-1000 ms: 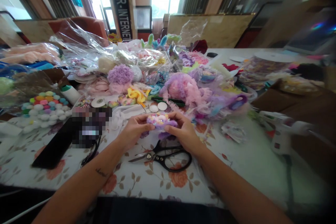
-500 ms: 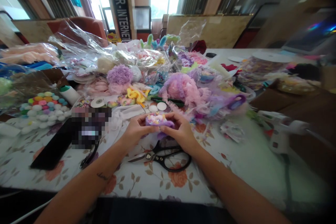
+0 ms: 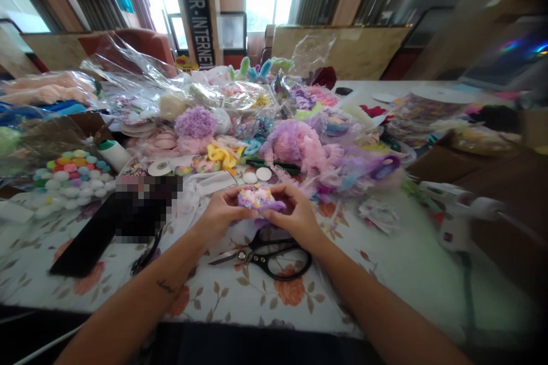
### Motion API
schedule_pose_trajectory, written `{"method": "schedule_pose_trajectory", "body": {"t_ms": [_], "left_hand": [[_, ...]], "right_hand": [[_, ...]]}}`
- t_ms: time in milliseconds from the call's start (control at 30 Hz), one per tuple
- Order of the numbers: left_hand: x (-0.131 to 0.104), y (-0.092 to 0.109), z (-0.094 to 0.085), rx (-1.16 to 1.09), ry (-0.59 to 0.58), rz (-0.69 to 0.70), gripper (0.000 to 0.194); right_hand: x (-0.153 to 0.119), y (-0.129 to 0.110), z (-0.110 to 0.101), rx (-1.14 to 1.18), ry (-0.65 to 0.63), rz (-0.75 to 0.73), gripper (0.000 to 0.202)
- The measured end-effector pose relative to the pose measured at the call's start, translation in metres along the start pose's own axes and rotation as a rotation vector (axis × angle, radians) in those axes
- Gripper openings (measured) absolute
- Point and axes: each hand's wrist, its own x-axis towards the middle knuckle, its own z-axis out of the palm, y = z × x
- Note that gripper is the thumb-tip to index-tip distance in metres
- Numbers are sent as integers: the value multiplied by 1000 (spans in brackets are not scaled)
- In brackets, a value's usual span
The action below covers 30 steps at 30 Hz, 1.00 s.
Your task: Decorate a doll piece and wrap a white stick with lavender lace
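A small purple fuzzy piece (image 3: 259,198) with a pink, yellow and white decorated top is held between both hands above the table. My left hand (image 3: 225,208) grips its left side, with the thumb along the lower edge. On the right side, my right hand (image 3: 293,211) closes on it with thumb and fingers. A loose purple part hangs beneath it. Black-handled scissors (image 3: 265,256) lie just below the hands on the flowered tablecloth (image 3: 214,296), blades pointing left.
A dark phone-like slab (image 3: 85,234) lies at the left near colored pompoms (image 3: 71,177). Beyond the hands is a heap of pink and purple fluffy material (image 3: 299,145) and plastic bags. A white glue gun (image 3: 456,219) is at the right beside a brown box (image 3: 505,182).
The purple piece has tilted slightly, so more of its decorated top shows. Both hands keep hold of it and have shifted only a little. The scissors lie where they were.
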Motion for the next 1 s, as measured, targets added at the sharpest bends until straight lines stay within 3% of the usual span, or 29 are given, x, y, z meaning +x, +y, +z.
{"method": "schedule_pose_trajectory", "body": {"t_ms": [200,467,800,1000], "left_hand": [[4,5,-13,-13,-76,-52,54],[2,17,-12,-46,-140,-103,51],[5,-1,-18,79,-141,-39,56],[3,-1,-14,34,-142,-30,51]], "right_hand": [[-1,-2,-2,90,-38,59,39],[-1,-4,-3,155,-77,125,36],[-7,-2,-11,149,-89,97,37],[-7,3,-13,215,-80,117,37]]}}
